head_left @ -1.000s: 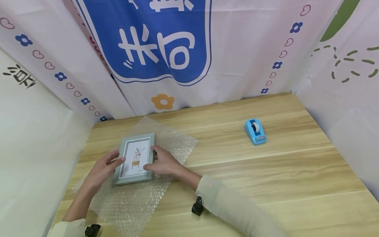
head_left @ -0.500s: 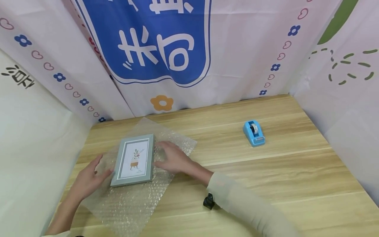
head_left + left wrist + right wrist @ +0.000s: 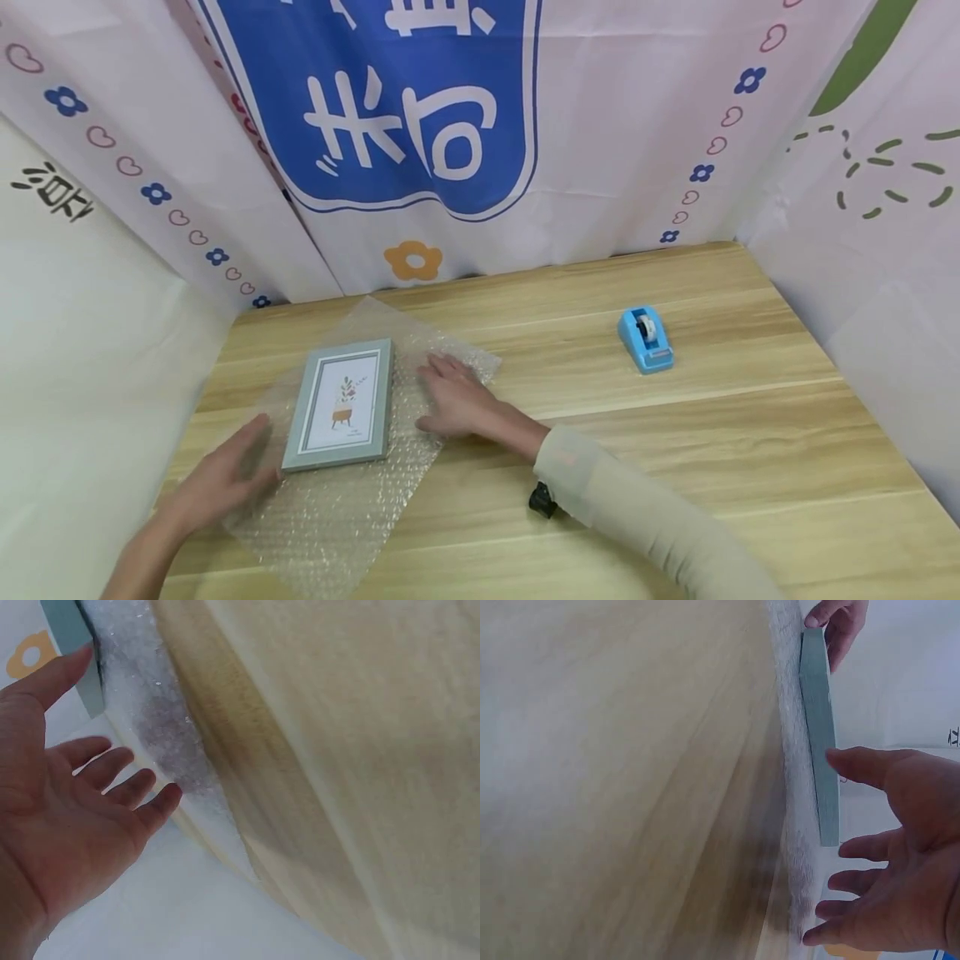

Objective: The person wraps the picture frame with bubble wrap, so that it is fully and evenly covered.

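Note:
A picture frame (image 3: 341, 406) with a grey-green border lies face up on a sheet of bubble wrap (image 3: 330, 517); its print shows a potted plant. My left hand (image 3: 225, 482) is just left of the frame's lower left corner, fingers spread and holding nothing. In the left wrist view that hand (image 3: 79, 795) has its palm showing beside the wrap. To the right of the frame, my right hand (image 3: 461, 398) hovers over or touches the wrap; which one I cannot tell. The right wrist view has this hand (image 3: 907, 847) with fingers parted and nothing gripped, the frame's edge (image 3: 821, 742) beyond.
A blue tape dispenser (image 3: 646, 340) with a roll in it stands at the right rear of the wooden table (image 3: 675, 450). Printed cloth (image 3: 600, 150) hangs along the back edge, and pale walls rise at both sides.
Both hands have let go of the picture frame and moved apart, the left one toward the lower left and the right one rightward. The frame now rests on the wrap.

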### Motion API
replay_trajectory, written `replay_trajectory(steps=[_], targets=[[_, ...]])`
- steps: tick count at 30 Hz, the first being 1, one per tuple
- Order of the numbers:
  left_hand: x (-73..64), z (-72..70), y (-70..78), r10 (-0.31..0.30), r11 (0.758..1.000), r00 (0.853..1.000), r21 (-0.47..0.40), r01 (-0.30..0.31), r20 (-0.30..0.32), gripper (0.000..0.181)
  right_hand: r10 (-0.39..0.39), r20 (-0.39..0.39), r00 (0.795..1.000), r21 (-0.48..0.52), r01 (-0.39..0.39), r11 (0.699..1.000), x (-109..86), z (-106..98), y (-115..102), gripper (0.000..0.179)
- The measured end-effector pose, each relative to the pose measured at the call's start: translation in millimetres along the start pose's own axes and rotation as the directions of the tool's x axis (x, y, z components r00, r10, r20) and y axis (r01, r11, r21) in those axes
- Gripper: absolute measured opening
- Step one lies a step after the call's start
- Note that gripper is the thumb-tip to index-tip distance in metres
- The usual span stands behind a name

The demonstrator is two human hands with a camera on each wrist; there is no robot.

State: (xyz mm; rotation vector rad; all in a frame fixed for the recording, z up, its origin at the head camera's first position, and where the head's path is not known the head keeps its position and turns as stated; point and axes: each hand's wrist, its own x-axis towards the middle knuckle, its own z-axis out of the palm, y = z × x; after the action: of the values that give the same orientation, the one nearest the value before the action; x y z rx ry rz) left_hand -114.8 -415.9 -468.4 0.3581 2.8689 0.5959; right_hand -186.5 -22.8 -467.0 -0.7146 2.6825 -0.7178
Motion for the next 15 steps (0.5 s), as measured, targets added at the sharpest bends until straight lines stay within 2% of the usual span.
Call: replay_trajectory(steps=[5, 15], targets=[[-1.2, 4.7, 0.9, -0.012, 1.0, 0.999, 0.004, 0.012, 0.04, 0.091, 0.031, 0.056, 0.998, -0.039, -0.028, 0.999, -0.9, -1.2, 4.0, 0.086], [1.3, 8.6, 6.0, 0.0, 1.0, 1.0, 0.028, 0.0, 0.008, 0.086, -0.022, 0.065, 0.998, -0.095, 0.028, 0.995, -2.3, -9.5, 14.0, 0.072]])
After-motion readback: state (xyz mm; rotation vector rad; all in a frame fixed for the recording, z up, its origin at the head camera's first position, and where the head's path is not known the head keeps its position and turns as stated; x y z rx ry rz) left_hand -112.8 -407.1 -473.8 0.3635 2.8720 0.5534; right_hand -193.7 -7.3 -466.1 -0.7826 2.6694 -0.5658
